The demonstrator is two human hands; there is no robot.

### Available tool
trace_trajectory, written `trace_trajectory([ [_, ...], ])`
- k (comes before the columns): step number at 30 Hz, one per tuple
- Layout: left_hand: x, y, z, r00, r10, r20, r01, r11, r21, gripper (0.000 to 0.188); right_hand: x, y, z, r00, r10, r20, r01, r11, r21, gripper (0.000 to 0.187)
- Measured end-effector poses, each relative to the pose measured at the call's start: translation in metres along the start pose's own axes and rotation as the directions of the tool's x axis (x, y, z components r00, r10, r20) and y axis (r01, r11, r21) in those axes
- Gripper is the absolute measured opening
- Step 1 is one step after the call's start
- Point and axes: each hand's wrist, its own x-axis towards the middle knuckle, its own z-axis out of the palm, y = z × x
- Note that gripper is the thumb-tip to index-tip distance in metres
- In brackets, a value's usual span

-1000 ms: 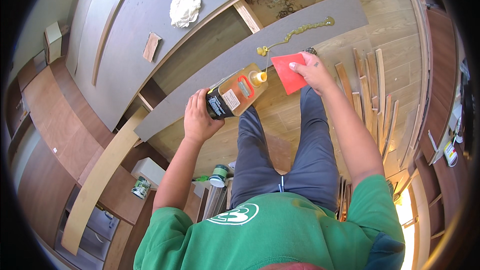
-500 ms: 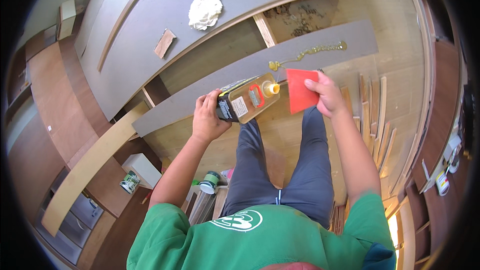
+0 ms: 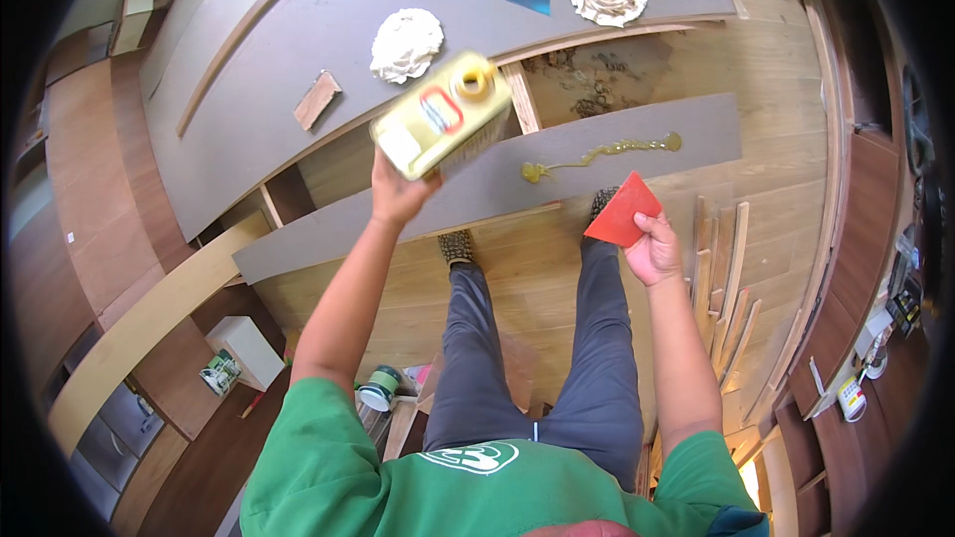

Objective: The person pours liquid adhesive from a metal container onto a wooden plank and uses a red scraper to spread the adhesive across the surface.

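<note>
Glue bottle [image 3: 443,116] lifted up since a second ago, left hand [image 3: 398,194] fingers clamped round it; red spreader [image 3: 622,211] pinched in right hand [image 3: 655,251], withdrawn from glue bead [image 3: 597,154] on grey board [image 3: 637,134].

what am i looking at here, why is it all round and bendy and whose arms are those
This comes from a wide fisheye camera worn on a person's head, looking down, so straight edges bend near the rim. The arms are the wearer's own, above their green shirt and grey trousers. The left hand holds up a yellow glue bottle. The right hand holds a red plastic scraper. Below, on the wooden floor, lies a long grey board with a yellowish trail of glue on it. A larger grey panel beyond carries two carved rosettes and a small wood block.
</note>
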Motion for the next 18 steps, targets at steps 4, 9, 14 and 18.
trace_trajectory([
  [4, 0.080, 0.015, 0.041, 0.989, -0.030, -0.146, 0.005, 0.986, -0.170, 0.091, 0.006, 0.003, -0.018, 0.996, 0.000, -0.084, 0.001, 1.000, 0.016, 0.047],
  [9, 0.171, 0.015, 0.079, 0.935, -0.012, -0.355, -0.059, 0.981, -0.187, 0.095, -0.003, -0.020, -0.042, 0.977, 0.023, -0.213, -0.048, 0.993, -0.111, 0.043],
  [14, 0.238, -0.025, 0.099, 0.896, 0.086, -0.436, -0.170, 0.973, -0.158, 0.096, -0.009, -0.033, -0.074, 0.935, -0.022, -0.354, -0.052, 0.979, -0.196, 0.043],
  [18, 0.238, -0.030, 0.105, 0.924, 0.037, -0.380, -0.150, 0.950, -0.273, 0.101, -0.017, -0.042, -0.090, 0.918, -0.023, -0.396, -0.066, 0.976, -0.209, 0.042],
])
